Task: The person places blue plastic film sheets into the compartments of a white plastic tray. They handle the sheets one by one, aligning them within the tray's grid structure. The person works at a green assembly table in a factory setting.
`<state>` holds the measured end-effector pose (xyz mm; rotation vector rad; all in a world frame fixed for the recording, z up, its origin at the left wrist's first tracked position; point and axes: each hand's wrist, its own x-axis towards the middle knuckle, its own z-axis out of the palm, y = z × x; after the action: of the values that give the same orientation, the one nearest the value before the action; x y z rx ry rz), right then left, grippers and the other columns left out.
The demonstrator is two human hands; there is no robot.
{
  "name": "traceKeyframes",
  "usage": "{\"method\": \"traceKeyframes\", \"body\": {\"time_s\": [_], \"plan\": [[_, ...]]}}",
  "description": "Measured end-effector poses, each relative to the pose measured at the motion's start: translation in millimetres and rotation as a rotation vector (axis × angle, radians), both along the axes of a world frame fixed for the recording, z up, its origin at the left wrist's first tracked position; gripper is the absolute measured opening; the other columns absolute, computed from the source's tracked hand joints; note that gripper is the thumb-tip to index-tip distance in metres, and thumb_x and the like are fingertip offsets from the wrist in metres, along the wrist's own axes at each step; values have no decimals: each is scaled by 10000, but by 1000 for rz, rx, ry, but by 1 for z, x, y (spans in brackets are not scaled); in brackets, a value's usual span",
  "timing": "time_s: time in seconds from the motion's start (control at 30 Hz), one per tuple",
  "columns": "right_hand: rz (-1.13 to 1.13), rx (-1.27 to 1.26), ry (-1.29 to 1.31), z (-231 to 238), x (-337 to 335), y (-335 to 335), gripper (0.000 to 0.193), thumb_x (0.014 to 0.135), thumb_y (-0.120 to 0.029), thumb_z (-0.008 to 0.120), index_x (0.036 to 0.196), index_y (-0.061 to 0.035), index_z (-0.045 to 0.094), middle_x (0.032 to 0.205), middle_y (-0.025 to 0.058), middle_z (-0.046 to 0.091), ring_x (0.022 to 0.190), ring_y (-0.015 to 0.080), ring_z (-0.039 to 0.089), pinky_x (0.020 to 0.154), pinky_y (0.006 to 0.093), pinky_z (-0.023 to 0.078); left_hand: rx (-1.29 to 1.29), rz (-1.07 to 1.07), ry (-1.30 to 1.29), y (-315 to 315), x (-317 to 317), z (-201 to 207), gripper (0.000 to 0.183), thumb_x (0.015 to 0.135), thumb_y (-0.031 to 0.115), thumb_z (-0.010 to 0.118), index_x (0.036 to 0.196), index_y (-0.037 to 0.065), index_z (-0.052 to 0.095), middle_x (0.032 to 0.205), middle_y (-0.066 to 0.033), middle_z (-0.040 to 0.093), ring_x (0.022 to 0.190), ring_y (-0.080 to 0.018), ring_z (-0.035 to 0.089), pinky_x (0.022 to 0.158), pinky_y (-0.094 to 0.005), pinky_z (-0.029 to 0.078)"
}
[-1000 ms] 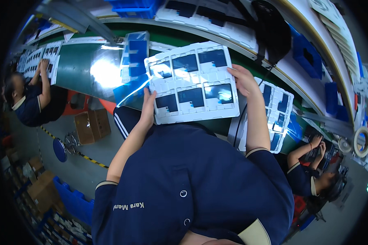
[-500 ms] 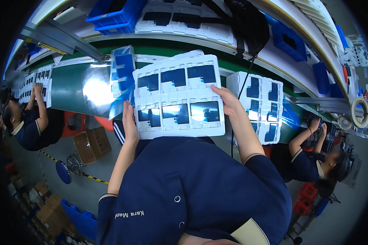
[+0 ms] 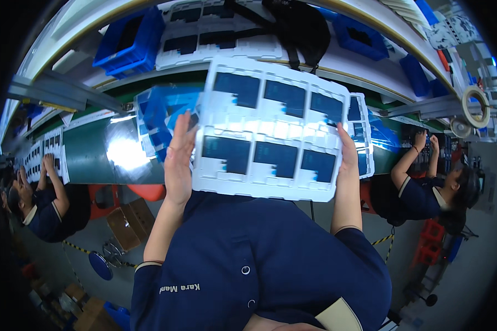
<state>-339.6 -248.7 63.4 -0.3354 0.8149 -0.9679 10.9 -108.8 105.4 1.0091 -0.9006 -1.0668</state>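
Note:
A white plastic tray (image 3: 248, 186) with several compartments, each holding a dark flat rectangular piece (image 3: 277, 160), is held up in front of my chest. It tilts slightly, its right side lower along the top edge. My left hand (image 3: 178, 165) presses against the tray's left edge with its fingers stretched upward. At the right edge my right hand (image 3: 347, 151) grips the rim, some of its fingers hidden behind the tray. More white trays (image 3: 369, 157) with dark pieces stand just beyond my right hand, largely covered by the held one.
Blue film sheets (image 3: 154, 118) lie on the green bench (image 3: 85, 157) at left. Blue bins (image 3: 130, 44), more trays and a black bag (image 3: 301, 33) occupy the shelf. Co-workers (image 3: 49, 204) sit on both sides. A cardboard box (image 3: 130, 223) and a stool (image 3: 100, 266) stand on the floor.
The tray has moved to the right, come closer and turned slightly clockwise between my hands. It now covers much of the trays on the right. The view has shifted too.

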Motion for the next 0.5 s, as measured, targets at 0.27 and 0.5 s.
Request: {"method": "traceKeyframes", "body": {"time_s": [0.27,0.5], "plan": [[-399,-213,-118,-24,-73,47,519,955,-346,408,1340,1,378,1324,214,462,1184,391,484,1001,525,389,-51,3,-92,-30,-26,-1,714,930,508,300,1479,99,96,1544,-108,38,1419,-266,59,1095,-453,202],[-805,-184,-29,-66,-144,79,501,948,-312,439,1339,-2,390,1332,171,472,1195,351,479,1026,500,366,22,61,-115,-22,-11,-12,699,943,497,306,1477,90,114,1537,-113,97,1366,-261,231,1066,-420,241]]}}
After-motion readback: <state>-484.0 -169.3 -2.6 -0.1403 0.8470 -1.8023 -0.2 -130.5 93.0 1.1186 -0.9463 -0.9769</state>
